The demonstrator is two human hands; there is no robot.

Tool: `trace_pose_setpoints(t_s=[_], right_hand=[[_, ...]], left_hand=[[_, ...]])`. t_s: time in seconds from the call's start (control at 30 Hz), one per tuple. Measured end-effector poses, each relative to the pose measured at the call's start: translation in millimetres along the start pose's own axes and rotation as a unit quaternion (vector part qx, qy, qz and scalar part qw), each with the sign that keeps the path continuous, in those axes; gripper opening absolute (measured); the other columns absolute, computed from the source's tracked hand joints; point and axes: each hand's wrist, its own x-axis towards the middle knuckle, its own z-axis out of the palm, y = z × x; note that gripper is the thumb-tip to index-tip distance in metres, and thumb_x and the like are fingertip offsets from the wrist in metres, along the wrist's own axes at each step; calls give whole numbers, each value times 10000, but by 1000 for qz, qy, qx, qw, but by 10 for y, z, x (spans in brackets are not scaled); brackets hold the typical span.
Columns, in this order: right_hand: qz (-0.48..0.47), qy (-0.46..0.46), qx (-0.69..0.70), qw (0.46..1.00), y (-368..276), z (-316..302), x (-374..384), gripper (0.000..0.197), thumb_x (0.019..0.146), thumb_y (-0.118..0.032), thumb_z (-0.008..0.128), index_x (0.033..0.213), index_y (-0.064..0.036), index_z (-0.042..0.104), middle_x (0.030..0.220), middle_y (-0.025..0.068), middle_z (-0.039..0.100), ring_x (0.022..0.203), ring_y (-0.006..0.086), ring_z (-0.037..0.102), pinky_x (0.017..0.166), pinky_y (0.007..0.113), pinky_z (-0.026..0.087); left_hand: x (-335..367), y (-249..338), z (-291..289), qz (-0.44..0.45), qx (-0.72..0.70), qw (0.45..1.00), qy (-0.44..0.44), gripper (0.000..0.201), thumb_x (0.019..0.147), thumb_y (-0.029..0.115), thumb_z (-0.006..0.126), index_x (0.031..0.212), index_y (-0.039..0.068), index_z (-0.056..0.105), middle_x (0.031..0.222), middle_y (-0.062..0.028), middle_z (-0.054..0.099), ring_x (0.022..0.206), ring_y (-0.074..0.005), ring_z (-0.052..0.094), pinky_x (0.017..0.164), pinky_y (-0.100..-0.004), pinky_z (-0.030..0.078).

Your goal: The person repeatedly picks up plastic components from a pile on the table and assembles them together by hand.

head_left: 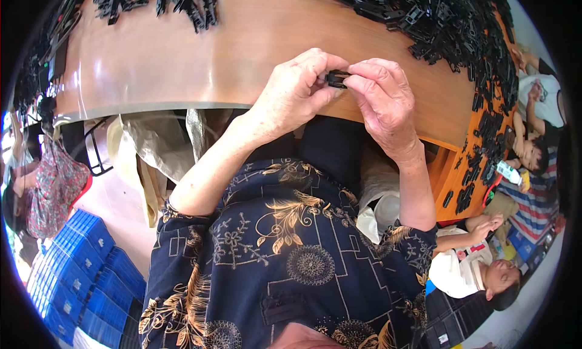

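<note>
Both of my hands meet over the near edge of the wooden table. Between them is a small black plastic part with a slotted, clip-like shape; its exact kind is too small to make out. My left hand pinches it from the left between thumb and forefinger. From the right, the thumb and fingertips of my right hand close on its other end. The fingertips hide part of it.
Black plastic parts lie heaped at the far right and down the table's right side. Another pile sits at the far left. Blue crates are stacked on the floor at left. Other people sit at the right.
</note>
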Motion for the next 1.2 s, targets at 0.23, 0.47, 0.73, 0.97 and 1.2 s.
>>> trace_pose_setpoints(t_s=[0.23,0.47,0.73,0.97,1.2], right_hand=[[-32,-42,-35,998,-188,18,86,261,745,29,701,1000,-27,687,1047,79,669,956,265,638,793,376,507],[-23,-38,-22,999,-301,47,38,301,760,40,706,1053,-30,691,991,101,698,861,264,674,762,372,523],[65,-10,69,995,-340,238,-54,307,771,68,708,1063,-23,675,918,126,690,770,276,662,681,317,527],[362,10,371,855,-374,348,-68,188,940,-47,607,1114,20,632,959,53,699,731,91,632,642,249,525],[404,65,641,649,-302,421,83,225,971,-127,595,1169,-22,608,959,84,700,720,90,651,630,211,526]], left_hand=[[-166,-82,-73,-80,-115,990,14,317,828,20,712,1134,39,631,911,-45,652,799,-81,617,729,-248,538],[-285,-78,-212,-107,-190,976,14,261,877,116,724,1080,11,598,883,-37,667,785,-69,611,675,-240,519],[288,-436,-1141,-4,473,865,168,259,900,262,649,999,57,526,926,-123,628,829,-324,643,708,-422,516],[430,-537,-1209,18,536,840,86,222,879,136,626,1035,28,511,916,-125,632,842,-304,644,731,-388,514],[124,-206,-713,-54,-175,983,8,511,930,51,633,1395,37,420,1010,-73,652,839,-111,607,735,-234,497]])
